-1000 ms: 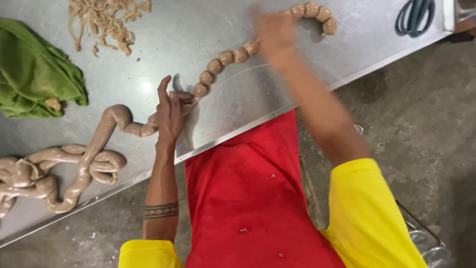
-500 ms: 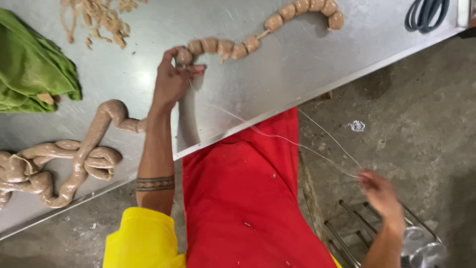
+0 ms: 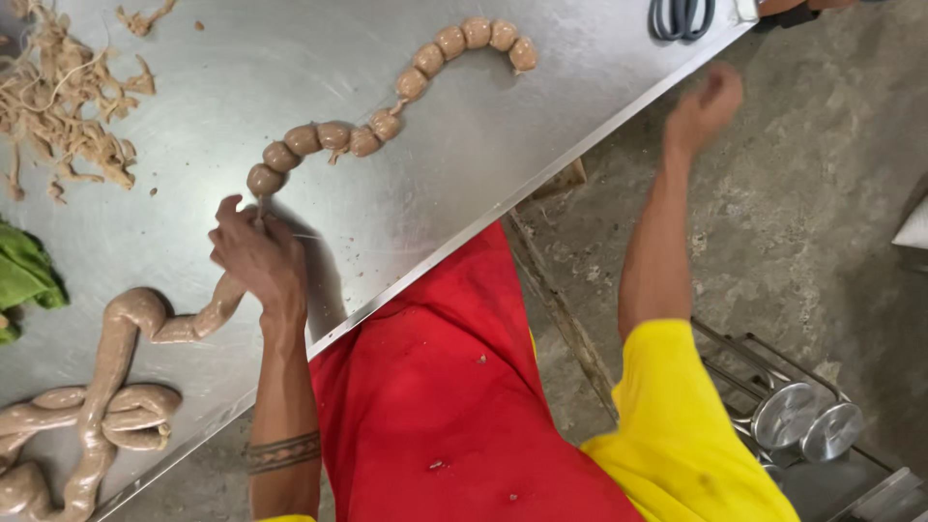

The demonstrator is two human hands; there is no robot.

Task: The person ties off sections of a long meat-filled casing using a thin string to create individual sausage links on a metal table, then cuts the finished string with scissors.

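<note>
On the steel counter (image 3: 464, 184) the left hand (image 3: 256, 261) rests near the front edge, its fingers drawn together and pinching the sausage casing (image 3: 145, 319) at the spot where the long unlinked length meets the chain of tied links (image 3: 387, 106). A thin string seems to run from that pinch, though it is too fine to follow. The links curve away from the hand toward the far edge of the counter, small round beads touching one another. The unlinked casing trails the other way, toward the left corner, where it lies in loose overlapping loops.

The right hand (image 3: 704, 106) is off the counter, raised over the concrete floor beyond the front edge; it looks closed into a loose fist, but it is blurred, and whether it grips anything I cannot tell.

The filled casing looks soft, moist and slippery, with a thin skin that would likely tear or burst if squeezed hard or dragged over the counter's edge. It seems best held at a narrowed neck between links, where the filling is pushed aside, with a light pinch.

Scraps of pale fibrous trimmings (image 3: 58, 97) lie at the far left corner, a green cloth (image 3: 24, 280) at the left edge, and scissors (image 3: 681, 14) at the far right corner.
</note>
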